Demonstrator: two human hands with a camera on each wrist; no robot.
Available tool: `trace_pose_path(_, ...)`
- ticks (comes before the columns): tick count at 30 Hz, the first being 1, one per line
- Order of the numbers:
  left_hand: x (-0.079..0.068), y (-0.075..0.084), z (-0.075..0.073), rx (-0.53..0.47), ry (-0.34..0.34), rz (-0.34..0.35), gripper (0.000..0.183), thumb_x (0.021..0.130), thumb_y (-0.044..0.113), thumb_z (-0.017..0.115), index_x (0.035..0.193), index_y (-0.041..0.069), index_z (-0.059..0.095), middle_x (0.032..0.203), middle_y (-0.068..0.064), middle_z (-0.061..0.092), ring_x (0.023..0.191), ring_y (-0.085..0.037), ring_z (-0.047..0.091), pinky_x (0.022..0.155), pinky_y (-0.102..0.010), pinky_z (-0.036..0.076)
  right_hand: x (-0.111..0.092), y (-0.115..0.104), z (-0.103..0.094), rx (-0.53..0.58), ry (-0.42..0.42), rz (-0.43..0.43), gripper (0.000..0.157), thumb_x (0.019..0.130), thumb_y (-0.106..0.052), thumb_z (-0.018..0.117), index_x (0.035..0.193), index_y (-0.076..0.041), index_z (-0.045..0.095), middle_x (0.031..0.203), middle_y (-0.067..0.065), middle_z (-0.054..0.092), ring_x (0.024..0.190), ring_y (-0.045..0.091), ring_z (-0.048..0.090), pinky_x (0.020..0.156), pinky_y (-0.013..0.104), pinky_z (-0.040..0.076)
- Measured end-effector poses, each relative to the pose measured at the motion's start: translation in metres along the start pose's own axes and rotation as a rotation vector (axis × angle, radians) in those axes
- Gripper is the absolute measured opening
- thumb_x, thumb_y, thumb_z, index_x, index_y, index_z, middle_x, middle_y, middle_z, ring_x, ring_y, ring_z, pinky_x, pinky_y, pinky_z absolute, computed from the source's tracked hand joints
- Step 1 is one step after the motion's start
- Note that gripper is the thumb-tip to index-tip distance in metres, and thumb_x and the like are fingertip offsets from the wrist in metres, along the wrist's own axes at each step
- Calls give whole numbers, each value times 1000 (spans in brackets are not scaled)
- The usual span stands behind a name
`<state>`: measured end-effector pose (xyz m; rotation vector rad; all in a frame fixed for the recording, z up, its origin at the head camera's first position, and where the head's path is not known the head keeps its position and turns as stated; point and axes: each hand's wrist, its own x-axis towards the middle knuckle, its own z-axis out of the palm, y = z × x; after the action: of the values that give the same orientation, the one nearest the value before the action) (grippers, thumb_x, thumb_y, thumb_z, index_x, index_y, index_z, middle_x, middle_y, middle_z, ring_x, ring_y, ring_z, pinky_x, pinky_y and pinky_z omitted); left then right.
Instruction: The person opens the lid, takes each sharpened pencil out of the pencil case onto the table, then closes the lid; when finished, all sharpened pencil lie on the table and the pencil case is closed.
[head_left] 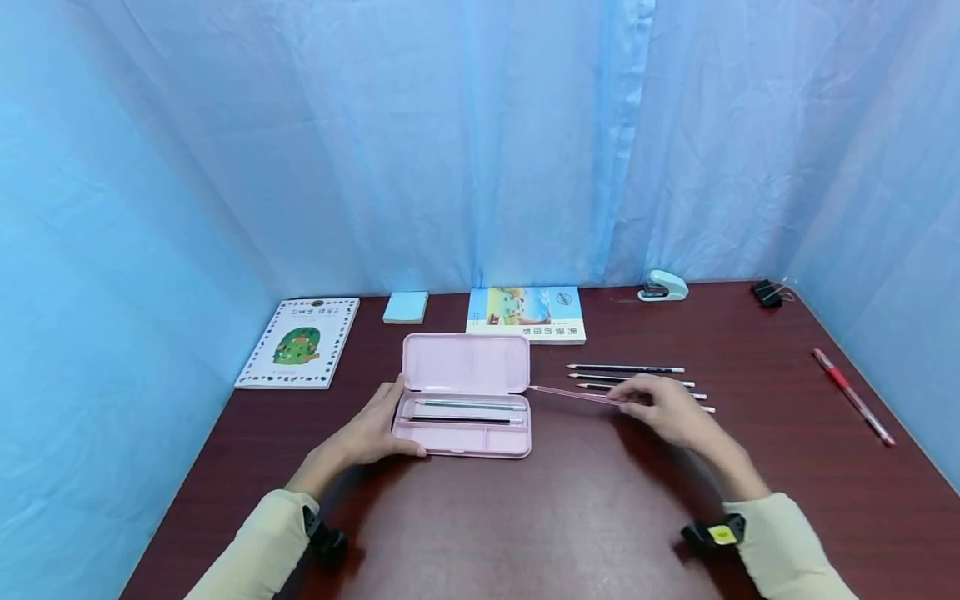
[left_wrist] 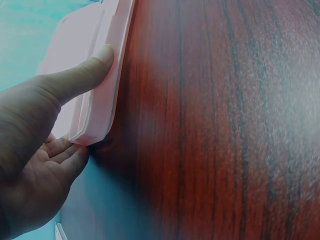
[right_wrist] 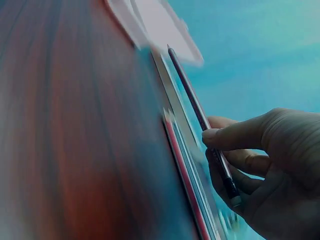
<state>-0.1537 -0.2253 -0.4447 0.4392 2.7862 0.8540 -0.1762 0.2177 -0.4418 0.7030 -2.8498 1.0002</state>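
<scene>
1. Here at the back, middle of the table, the blue-and-white book (head_left: pixel 495 330) shows a row of large dark characters along its near edge, upside down to this camera, and 田 comes through clearest
2. Same cover, far right corner, a round emblem (head_left: pixel 564 298), its lettering too small to call
3. Across to the left, the white book (head_left: pixel 297 343) has an upside-down title line, too fine to read
4. And there, a yellow label (head_left: pixel 722 534) on the black wrist device (head_left: pixel 699 536), its marks unreadable
</scene>
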Motion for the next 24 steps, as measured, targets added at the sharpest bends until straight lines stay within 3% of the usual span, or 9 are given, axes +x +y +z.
trace_pose_path(5, 0, 0, 0, 7, 2, 3, 122, 62, 50, 80, 148, 4, 7, 137, -14, 30, 120, -24, 37, 100, -42, 33, -31, 26, -23, -53, 22, 118, 17, 82, -6, 67, 94, -18, 71, 90, -4, 64, 76, 9, 53, 67, 26, 43)
trace_pose_path(9, 0, 0, 0, 6, 0, 1, 122, 62, 49, 81, 148, 5, 7, 137, -14, 31, 120, -24, 37, 100, -42, 33, -47, 40, -31, -68, 9, 173, 18, 83, -6, 66, 95, -19, 70, 93, -2, 65, 76, 9, 52, 66, 26, 42)
trace_pose_path(24, 1, 0, 1, 18, -6, -5, 123, 62, 52, 79, 148, 5, 6, 139, -14, 29, 122, -23, 35, 101, -42, 32, -56, 53, -20, -157, 154, 46, 24, 78, -4, 70, 91, -23, 72, 92, -6, 64, 78, 10, 56, 67, 31, 44)
